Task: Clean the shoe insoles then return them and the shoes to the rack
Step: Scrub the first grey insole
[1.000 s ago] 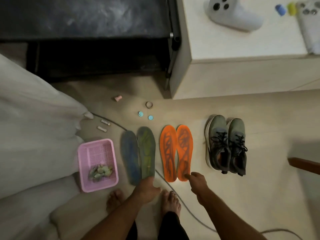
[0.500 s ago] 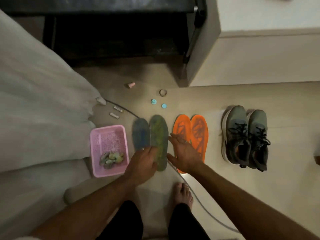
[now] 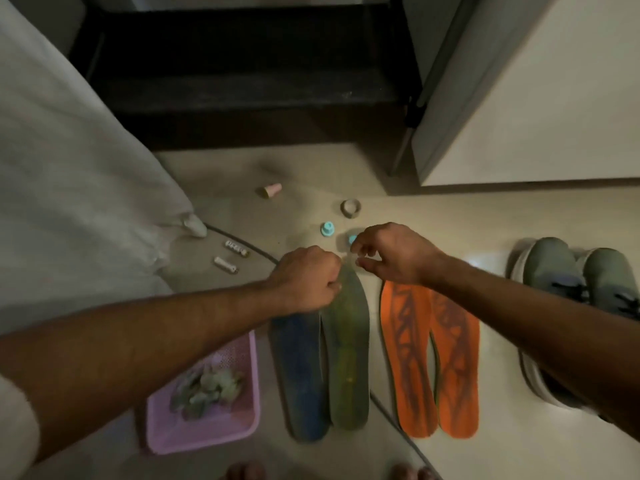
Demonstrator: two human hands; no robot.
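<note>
Now both hands [image 3: 341, 268] curl at the green insole [image 3: 348, 351] toe.

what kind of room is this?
Probably a bedroom at home: tiled floor, a draped bedsheet at left, a pale cabinet, and insoles beside shoes laid out on the floor.

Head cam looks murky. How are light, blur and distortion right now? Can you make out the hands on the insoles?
Head view: dim, warm light; rack area at top nearly black. Small glare on the floor beside the shoes. Wide-angle bends the edges. Left hand grips the dark insoles, slightly soft; right hand hovers, fingers curled.
</note>
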